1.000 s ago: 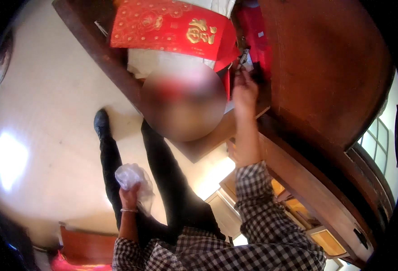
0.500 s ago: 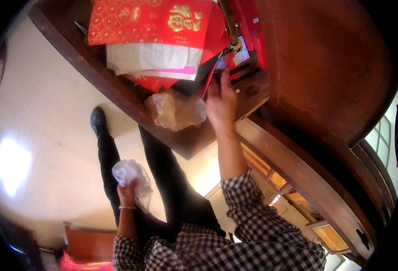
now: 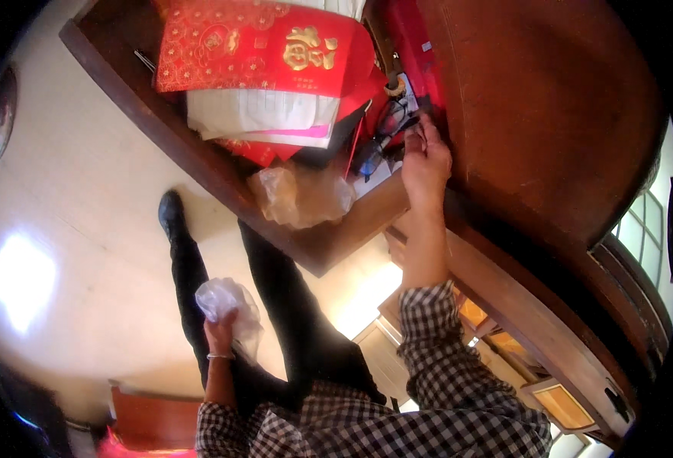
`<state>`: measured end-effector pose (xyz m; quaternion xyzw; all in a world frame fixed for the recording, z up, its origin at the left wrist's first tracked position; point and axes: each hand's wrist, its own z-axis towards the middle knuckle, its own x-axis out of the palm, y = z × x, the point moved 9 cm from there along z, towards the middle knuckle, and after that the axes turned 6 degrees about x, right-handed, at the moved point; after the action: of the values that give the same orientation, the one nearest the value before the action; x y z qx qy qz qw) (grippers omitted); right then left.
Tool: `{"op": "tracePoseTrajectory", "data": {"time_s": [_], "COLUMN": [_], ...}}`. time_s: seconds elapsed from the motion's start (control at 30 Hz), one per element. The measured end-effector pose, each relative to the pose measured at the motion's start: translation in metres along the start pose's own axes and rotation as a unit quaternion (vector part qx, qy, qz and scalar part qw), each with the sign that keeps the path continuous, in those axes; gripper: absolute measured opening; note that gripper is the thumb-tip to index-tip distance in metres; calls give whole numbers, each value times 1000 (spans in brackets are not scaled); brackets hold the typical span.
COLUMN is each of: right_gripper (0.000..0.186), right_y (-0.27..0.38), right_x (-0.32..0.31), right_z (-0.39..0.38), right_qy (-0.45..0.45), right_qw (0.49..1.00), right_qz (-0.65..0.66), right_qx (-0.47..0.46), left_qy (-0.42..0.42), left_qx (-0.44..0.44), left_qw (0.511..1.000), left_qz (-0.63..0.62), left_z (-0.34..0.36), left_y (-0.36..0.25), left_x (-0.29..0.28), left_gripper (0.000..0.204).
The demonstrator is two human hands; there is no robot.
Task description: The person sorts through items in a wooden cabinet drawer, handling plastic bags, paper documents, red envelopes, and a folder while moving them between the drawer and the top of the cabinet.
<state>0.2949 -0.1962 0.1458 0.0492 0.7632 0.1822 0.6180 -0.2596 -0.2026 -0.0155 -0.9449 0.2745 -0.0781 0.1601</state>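
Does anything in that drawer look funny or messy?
The drawer looks messy: papers fan unevenly under a red envelope, a crumpled plastic bag sits near its closest corner, and glasses are caseless by the right hand. I see nothing spilled or broken.

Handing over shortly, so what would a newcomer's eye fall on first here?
The large red envelope with gold decoration, over white papers in the open drawer at the top. Next, the glasses by the right hand, toward the drawer's right. Lower left, the left hand grips a translucent plastic bag.
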Motion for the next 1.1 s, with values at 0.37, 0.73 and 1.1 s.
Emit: {"op": "tracePoseTrajectory", "data": {"time_s": [0.37,0.73,1.1], "right_gripper": [37,48,44], "right_y": [22,125,103], "right_x": [18,16,59], "right_z": [11,25,116], "right_qy": [60,-47,35], "right_qw": [980,962,942], "right_qz": [-189,-55,301], "right_qx": [31,-263,-144], "left_qy": [-7,31,-5], "left_qx": [12,91,115], "left_qw": [999,988,984], "left_qz": [-31,-124,-135], "left_z": [-3,-10,11], "left_y": [-6,-31,41], "left_x": [3,14,-3], "left_gripper": [31,34,25]}}
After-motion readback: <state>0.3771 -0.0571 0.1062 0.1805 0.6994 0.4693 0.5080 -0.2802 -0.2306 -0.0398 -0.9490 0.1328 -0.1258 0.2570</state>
